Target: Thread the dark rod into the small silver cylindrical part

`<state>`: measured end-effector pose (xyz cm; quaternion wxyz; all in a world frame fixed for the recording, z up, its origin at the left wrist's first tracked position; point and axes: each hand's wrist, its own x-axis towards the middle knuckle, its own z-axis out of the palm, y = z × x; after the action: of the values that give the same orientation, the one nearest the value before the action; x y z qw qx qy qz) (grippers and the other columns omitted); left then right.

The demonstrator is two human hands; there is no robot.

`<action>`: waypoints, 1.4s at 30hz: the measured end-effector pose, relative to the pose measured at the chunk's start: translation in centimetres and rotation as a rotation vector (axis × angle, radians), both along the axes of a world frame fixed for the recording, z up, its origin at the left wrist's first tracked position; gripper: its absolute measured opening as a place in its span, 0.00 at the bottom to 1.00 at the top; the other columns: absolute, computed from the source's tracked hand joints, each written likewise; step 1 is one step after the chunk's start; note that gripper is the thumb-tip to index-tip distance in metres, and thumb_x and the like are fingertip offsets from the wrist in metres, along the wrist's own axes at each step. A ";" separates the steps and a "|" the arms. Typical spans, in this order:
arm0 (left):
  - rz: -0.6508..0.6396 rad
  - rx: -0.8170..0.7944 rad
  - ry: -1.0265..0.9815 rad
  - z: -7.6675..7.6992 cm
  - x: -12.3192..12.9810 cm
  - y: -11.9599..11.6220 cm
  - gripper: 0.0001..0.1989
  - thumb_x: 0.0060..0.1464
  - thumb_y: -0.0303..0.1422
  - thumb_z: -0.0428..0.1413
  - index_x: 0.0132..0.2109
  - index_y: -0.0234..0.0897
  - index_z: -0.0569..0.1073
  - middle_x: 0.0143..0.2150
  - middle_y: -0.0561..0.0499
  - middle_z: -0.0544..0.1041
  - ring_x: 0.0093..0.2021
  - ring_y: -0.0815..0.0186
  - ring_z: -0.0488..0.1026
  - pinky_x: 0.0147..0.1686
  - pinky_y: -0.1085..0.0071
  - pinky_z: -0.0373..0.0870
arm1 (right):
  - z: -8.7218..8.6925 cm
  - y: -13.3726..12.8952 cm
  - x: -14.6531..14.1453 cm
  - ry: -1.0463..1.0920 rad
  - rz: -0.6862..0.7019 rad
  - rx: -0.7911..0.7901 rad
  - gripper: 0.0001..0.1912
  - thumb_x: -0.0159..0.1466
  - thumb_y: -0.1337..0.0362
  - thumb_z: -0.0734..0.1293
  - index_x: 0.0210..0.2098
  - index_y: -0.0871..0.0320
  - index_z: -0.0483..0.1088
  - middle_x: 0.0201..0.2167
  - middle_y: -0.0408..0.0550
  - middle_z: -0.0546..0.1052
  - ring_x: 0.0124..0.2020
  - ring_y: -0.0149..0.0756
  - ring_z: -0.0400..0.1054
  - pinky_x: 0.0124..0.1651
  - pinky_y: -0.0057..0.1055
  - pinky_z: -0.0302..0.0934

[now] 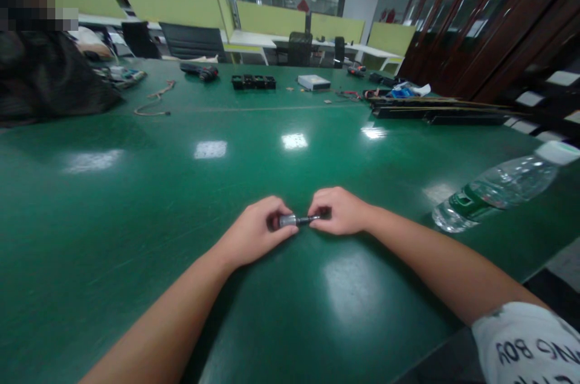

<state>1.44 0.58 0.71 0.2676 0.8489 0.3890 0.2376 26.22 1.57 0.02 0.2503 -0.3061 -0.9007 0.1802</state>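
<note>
A short, slim stick-shaped object (288, 220), silver on the left part and black toward the right, is held level just above or on the green table (281, 293). Its exact kind is too small to make out. My left hand (260, 228) is closed around the silver part, thumb along the near side. On the thin dark part, my right hand (338, 212) pinches with thumb and fingers. Both of its ends are partly hidden by my fingers. The two hands are close together, a small gap between them.
A water bottle (498, 188) with a white cap lies tilted at the right. Along the far side are a black boxy part (254, 81), a white-grey box (313, 82), a cable (154, 103) and long dark bars (435, 111). Another person's dark sleeve (54, 76) rests at the left.
</note>
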 end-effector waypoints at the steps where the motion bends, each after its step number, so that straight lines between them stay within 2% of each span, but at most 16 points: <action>1: 0.000 0.001 0.001 0.0 0.0 0.0 0.10 0.56 0.40 0.61 0.39 0.37 0.74 0.32 0.53 0.73 0.31 0.66 0.70 0.32 0.71 0.65 | 0.0 0.0 0.1 0.000 0.000 0.001 0.04 0.57 0.66 0.71 0.32 0.60 0.75 0.28 0.45 0.76 0.31 0.32 0.69 0.37 0.28 0.62; 7: 0.005 0.008 0.006 -0.1 0.0 0.0 0.11 0.56 0.40 0.61 0.39 0.37 0.74 0.32 0.53 0.73 0.31 0.66 0.71 0.32 0.71 0.65 | 0.4 0.8 1.5 -0.034 0.012 -0.082 0.03 0.56 0.67 0.71 0.31 0.60 0.76 0.28 0.45 0.76 0.29 0.30 0.69 0.35 0.26 0.62; 13: 0.014 0.013 0.000 0.0 0.1 0.0 0.11 0.56 0.40 0.61 0.39 0.37 0.74 0.32 0.53 0.73 0.30 0.66 0.71 0.32 0.71 0.66 | 0.8 1.9 3.5 -0.083 -0.056 -0.206 0.04 0.55 0.66 0.72 0.30 0.62 0.76 0.27 0.44 0.75 0.27 0.28 0.67 0.31 0.24 0.61; 23: 0.027 0.007 0.011 -0.2 0.1 0.0 0.11 0.55 0.40 0.61 0.39 0.38 0.74 0.32 0.53 0.73 0.30 0.66 0.71 0.32 0.71 0.66 | 0.4 1.1 1.9 -0.037 -0.041 -0.243 0.06 0.55 0.65 0.73 0.32 0.62 0.78 0.27 0.45 0.75 0.27 0.29 0.68 0.32 0.25 0.62; 27: 0.051 -0.006 0.014 -0.2 0.3 -0.1 0.11 0.53 0.40 0.62 0.40 0.38 0.74 0.31 0.53 0.73 0.30 0.66 0.71 0.30 0.71 0.65 | 0.4 0.3 0.1 0.019 -0.062 -0.184 0.08 0.58 0.63 0.72 0.36 0.61 0.79 0.29 0.46 0.77 0.30 0.30 0.70 0.35 0.25 0.62; 32: 0.050 0.021 0.045 -0.2 0.4 -0.2 0.12 0.50 0.37 0.64 0.39 0.38 0.74 0.33 0.53 0.74 0.31 0.65 0.71 0.31 0.71 0.65 | 0.5 -0.4 -1.0 -0.003 -0.002 -0.125 0.10 0.58 0.68 0.72 0.41 0.60 0.79 0.34 0.47 0.78 0.34 0.31 0.71 0.39 0.26 0.62; 39: 0.033 -0.016 0.025 0.3 0.4 -0.4 0.11 0.56 0.41 0.59 0.41 0.38 0.76 0.32 0.52 0.75 0.31 0.66 0.72 0.31 0.71 0.66 | 0.2 -0.3 -0.8 -0.030 0.010 -0.076 0.10 0.61 0.68 0.70 0.42 0.59 0.78 0.36 0.48 0.79 0.37 0.33 0.71 0.41 0.28 0.63; 42: 0.040 -0.019 0.017 0.2 0.4 -0.4 0.12 0.56 0.41 0.60 0.40 0.37 0.76 0.31 0.52 0.75 0.30 0.66 0.72 0.31 0.71 0.66 | 0.2 -0.4 -0.9 -0.015 0.018 -0.053 0.10 0.61 0.69 0.69 0.42 0.59 0.78 0.37 0.49 0.79 0.38 0.34 0.72 0.44 0.29 0.64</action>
<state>1.88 0.22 0.94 0.2677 0.8403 0.4104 0.2321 25.27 1.18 0.25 0.2337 -0.3056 -0.9002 0.2040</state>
